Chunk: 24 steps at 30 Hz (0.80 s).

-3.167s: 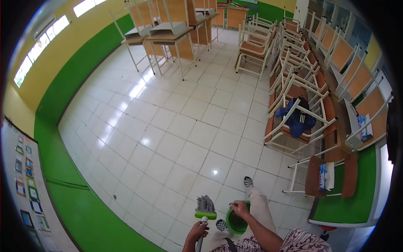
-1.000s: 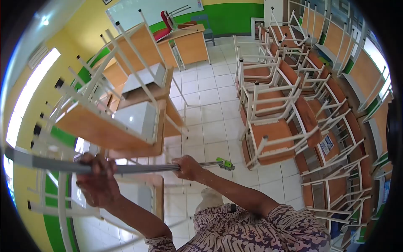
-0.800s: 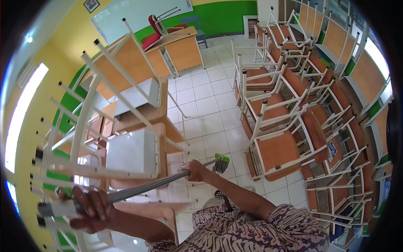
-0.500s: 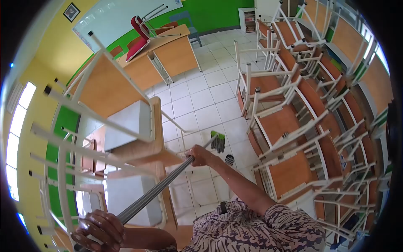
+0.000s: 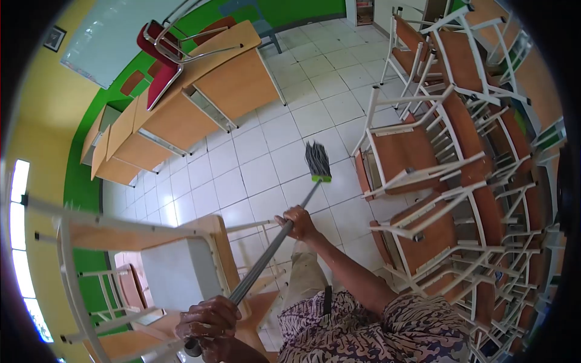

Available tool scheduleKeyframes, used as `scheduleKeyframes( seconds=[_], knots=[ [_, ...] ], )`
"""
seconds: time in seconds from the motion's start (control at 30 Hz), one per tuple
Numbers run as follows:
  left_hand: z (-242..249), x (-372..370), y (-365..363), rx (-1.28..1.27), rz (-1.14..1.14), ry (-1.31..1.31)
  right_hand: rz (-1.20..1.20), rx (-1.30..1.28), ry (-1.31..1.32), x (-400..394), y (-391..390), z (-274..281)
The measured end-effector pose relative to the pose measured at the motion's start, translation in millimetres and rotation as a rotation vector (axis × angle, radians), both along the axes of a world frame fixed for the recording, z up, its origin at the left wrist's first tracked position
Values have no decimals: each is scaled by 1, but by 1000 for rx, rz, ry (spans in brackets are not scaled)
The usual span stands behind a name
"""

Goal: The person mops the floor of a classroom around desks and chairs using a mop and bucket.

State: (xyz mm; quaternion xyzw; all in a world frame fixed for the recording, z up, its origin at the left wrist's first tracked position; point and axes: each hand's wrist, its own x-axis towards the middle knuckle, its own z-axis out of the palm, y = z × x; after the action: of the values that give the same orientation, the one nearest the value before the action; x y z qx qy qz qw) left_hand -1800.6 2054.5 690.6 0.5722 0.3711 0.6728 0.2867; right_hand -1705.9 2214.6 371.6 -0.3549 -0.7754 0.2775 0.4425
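Observation:
A mop [image 5: 263,266] slants away from me across the head view. My left hand [image 5: 210,323], low and left of centre, is closed round the handle near its butt end. Further up the shaft, my right hand [image 5: 296,222] grips it with fingers wrapped round. Beyond, a green clamp [image 5: 321,178] joins the shaft to the grey stringy mop head [image 5: 317,160], whose strands spread over the white tiled floor [image 5: 266,157].
Upturned chairs on desks [image 5: 417,151] line the right side. At near left stands another desk with an upturned chair [image 5: 181,272], close to my left hand. Wooden desks [image 5: 236,85] run along the front, bearing a red chair [image 5: 160,63]. A whiteboard [image 5: 115,42] hangs behind.
The mop head has moved forward along the floor, its strands now pointing away from me. My left hand has shifted right, and the view has advanced toward the front desks.

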Motion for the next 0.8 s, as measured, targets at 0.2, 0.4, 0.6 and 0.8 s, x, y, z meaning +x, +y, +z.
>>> scheduleKeyframes(
  seconds=[0.2, 0.4, 0.6, 0.8],
  knots=[
    [-137, -42, 169, -201, -161, 10, -65, -163, -7, -20, 143, -144],
    [-227, -77, 329, -482, 36, 153, -118, -135, -125, -59, 385, -257],
    [-361, -62, 540, -249, -102, 274, -180, 65, -190, -51, 645, -306],
    [-210, -130, 523, -740, 302, 905, -419, 10, 139, -110, 589, -234]
  ],
)
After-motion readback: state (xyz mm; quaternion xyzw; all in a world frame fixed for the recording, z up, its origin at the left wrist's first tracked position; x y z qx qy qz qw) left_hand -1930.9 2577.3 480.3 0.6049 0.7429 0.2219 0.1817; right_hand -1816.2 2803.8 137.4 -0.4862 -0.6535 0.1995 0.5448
